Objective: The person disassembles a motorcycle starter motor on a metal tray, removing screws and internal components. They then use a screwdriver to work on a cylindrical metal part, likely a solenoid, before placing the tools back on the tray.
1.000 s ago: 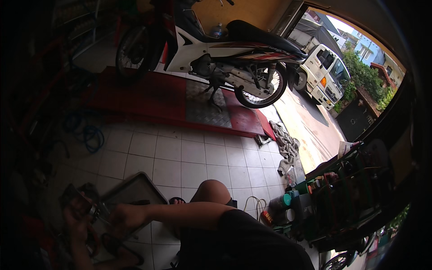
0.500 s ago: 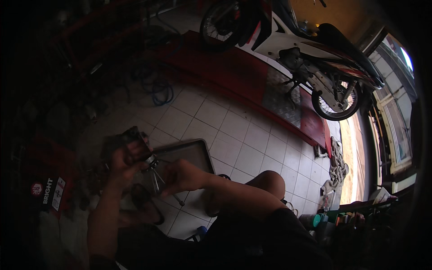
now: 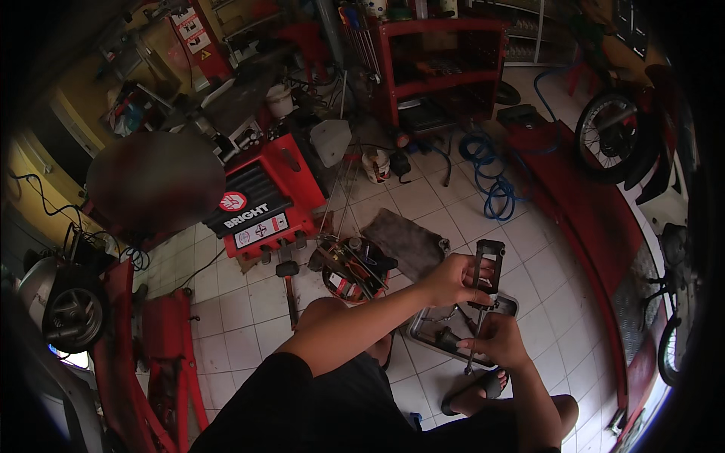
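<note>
My left hand [image 3: 455, 280] grips a dark, open rectangular metal part [image 3: 499, 249], fingers wrapped round its near side. Just below it, my right hand [image 3: 500, 341] is closed on a slim metal wrench [image 3: 469, 365], whose rod ends stick out beneath the fingers and up toward the part. Whether the wrench sits on a fastener is hidden by the hands. Under both hands lies a grey metal tray [image 3: 516, 308] on the tiles. In it, a black cylindrical piece [image 3: 447, 337] and smaller parts show.
A round bin of hand tools [image 3: 353, 268] and a hammer [image 3: 288, 291] stand left of the tray, with a flat dark mat [image 3: 404, 243] behind. Blue hose [image 3: 495, 185] coils farther back. A red lift platform [image 3: 578, 196] bearing a motorcycle runs along the right; a red machine [image 3: 283, 181] stands left.
My view has swung left, so the hands and tray now appear farther right. The part and wrench remain in my hands; the part is now held more upright.
</note>
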The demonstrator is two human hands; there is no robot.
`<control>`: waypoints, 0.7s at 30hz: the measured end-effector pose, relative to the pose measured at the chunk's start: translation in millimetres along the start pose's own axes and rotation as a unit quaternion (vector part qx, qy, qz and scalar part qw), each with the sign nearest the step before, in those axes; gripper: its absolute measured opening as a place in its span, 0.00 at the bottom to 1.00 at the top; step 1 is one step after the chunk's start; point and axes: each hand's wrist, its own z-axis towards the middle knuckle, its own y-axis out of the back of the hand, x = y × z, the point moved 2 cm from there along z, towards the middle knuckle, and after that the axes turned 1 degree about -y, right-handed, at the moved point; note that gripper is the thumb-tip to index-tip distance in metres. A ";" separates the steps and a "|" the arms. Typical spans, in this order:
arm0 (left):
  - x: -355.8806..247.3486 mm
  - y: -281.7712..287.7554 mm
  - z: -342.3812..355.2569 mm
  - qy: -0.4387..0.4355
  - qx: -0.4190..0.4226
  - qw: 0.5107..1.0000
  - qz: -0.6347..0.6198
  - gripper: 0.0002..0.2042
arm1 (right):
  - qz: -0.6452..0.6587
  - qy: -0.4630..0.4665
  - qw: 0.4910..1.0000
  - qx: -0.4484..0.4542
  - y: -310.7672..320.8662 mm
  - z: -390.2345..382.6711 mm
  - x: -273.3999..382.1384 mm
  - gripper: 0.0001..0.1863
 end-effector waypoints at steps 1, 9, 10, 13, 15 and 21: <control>-4.0 -1.1 0.6 0.002 -0.004 1.000 -0.007 0.36 | 0.051 0.029 0.998 -0.009 -3.4 -0.7 -2.2 0.18; -1.8 1.7 0.0 -0.032 -0.015 0.999 0.018 0.34 | 0.217 0.041 0.972 0.083 -0.9 3.1 4.4 0.12; 0.0 2.7 -1.1 -0.025 -0.004 0.999 0.024 0.35 | 0.156 0.049 0.986 0.037 -0.5 3.4 7.7 0.11; -3.2 0.8 -4.8 -0.021 -0.010 0.999 0.028 0.36 | -0.056 -0.016 0.997 -0.049 -1.6 4.7 8.7 0.17; -6.5 -1.5 0.2 -0.014 -0.009 1.000 -0.011 0.38 | 0.040 0.037 0.998 -0.038 -0.8 2.9 3.8 0.16; 8.2 12.3 2.9 -0.052 -0.043 0.998 0.005 0.35 | 0.279 0.027 0.959 0.037 -0.6 8.4 3.8 0.14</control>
